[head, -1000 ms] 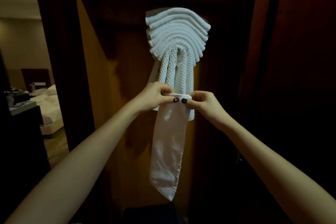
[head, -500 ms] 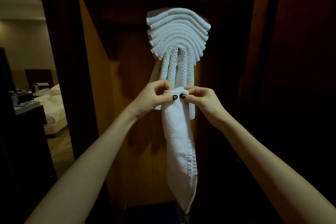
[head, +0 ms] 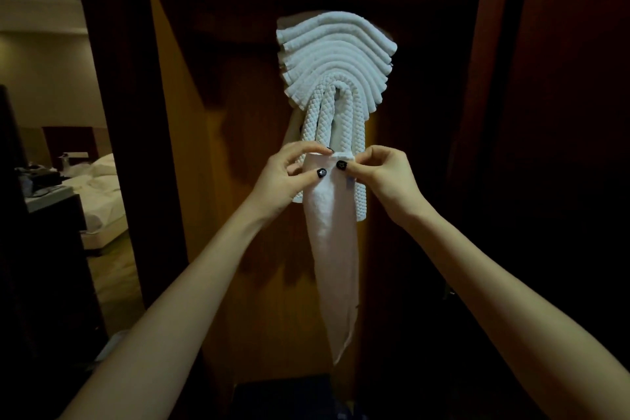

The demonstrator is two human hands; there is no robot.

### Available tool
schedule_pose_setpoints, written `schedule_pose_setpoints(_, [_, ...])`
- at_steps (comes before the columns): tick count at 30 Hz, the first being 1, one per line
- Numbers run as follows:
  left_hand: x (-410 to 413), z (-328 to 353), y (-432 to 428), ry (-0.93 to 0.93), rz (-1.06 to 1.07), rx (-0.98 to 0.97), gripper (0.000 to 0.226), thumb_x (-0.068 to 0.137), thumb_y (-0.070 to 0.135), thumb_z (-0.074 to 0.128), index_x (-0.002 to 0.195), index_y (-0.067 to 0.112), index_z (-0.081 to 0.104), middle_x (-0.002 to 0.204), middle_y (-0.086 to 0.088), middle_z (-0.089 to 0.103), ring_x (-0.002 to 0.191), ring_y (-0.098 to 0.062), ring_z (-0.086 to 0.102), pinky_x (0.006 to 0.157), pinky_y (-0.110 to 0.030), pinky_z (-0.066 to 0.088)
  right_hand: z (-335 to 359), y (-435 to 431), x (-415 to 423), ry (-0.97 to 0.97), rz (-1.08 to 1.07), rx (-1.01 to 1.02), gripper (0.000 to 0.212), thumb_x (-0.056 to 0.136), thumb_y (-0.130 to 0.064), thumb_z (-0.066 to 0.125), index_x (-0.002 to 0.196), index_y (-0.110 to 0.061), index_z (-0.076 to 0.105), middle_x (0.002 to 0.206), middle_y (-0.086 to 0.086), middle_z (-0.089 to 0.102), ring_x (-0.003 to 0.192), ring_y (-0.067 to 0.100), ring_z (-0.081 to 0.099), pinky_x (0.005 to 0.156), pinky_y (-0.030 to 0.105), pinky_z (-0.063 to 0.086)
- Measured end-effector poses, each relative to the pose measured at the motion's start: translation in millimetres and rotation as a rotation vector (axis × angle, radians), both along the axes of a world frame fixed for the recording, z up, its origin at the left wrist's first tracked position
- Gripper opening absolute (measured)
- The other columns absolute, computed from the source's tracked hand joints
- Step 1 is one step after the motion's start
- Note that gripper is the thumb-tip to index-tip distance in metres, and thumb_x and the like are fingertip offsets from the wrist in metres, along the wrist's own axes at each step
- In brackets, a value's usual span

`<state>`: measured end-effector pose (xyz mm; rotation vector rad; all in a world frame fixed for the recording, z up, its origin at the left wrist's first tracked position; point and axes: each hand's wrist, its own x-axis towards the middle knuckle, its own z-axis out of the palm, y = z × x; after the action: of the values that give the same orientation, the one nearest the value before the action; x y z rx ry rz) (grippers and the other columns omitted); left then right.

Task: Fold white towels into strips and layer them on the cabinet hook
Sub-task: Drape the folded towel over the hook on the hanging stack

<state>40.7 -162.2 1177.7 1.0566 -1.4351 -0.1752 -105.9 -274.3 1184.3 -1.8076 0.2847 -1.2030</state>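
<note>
Centre of frame: the left hand (head: 289,177) and right hand (head: 385,177) each pinch the top edge of a white towel (head: 334,249) between thumb and fingers (head: 300,148). The towel hangs as a narrow strip tapering toward lower centre, overlapping the lower ends of the stack (head: 335,54) draped high on the cabinet (head: 204,147); the hook is hidden. Judged light, soft and limp, the towel sags wherever unsupported, so the top corners are the best places to hold it.
</note>
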Motion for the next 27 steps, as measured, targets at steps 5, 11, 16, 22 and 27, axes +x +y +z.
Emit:
schedule_pose_setpoints(5, [-2.7,-2.4,0.0,0.086,-0.08,-0.02,0.05,0.088,-0.013,0.058,0.115,0.029,0.064,0.12,0.004,0.066,0.105,-0.007,0.065,0.079,-0.017,0.052,6.9,-2.6,7.0,-0.099,-0.071,0.042,0.028,0.08,-0.01,0.079,0.067,-0.011,0.054,0.063,0.003,0.065,0.068,0.016,0.065,0.07,0.032,0.055])
schedule_pose_setpoints(11, [-10.9,3.0,-19.1,-0.03,0.08,0.0,0.03,0.087,-0.005,0.064,0.104,0.019,0.07,0.099,0.007,0.072,0.091,0.0,0.065,0.079,-0.016,0.05,15.3,-9.2,7.6,-0.149,-0.074,0.095,0.022,0.084,0.0,0.072,0.072,-0.009,0.055,0.078,0.014,0.064,0.074,0.021,0.062,0.072,0.034,0.053])
schedule_pose_setpoints(16, [-4.6,12.3,-39.3,-0.044,0.244,-0.051,0.028,0.087,-0.003,0.061,0.101,0.021,0.066,0.1,0.016,0.065,0.091,0.012,0.058,0.083,-0.007,0.043,-22.6,-5.9,-2.6,-0.105,-0.18,0.066,0.019,0.092,0.002,0.052,0.091,-0.012,0.064,0.09,0.008,0.069,0.078,0.009,0.065,0.071,0.018,0.05])
schedule_pose_setpoints(22, [7.0,15.3,-60.3,-0.018,0.329,-0.012,0.029,0.09,0.001,0.057,0.11,0.02,0.062,0.112,0.008,0.061,0.112,-0.011,0.056,0.094,-0.022,0.045,-89.7,3.4,-6.3,0.074,-0.223,0.02,0.009,0.094,-0.011,0.059,0.097,-0.013,0.067,0.086,-0.003,0.067,0.082,0.005,0.06,0.073,0.018,0.044])
schedule_pose_setpoints(27, [14.2,16.4,-68.6,0.055,0.359,-0.041,0.03,0.092,-0.001,0.054,0.117,0.013,0.061,0.118,0.002,0.058,0.118,-0.018,0.054,0.097,-0.027,0.045,-111.6,-4.9,-14.8,0.253,-0.301,0.005,0.019,0.086,-0.028,0.073,0.084,-0.01,0.068,0.076,-0.005,0.063,0.07,0.0,0.054,0.065,0.017,0.041])
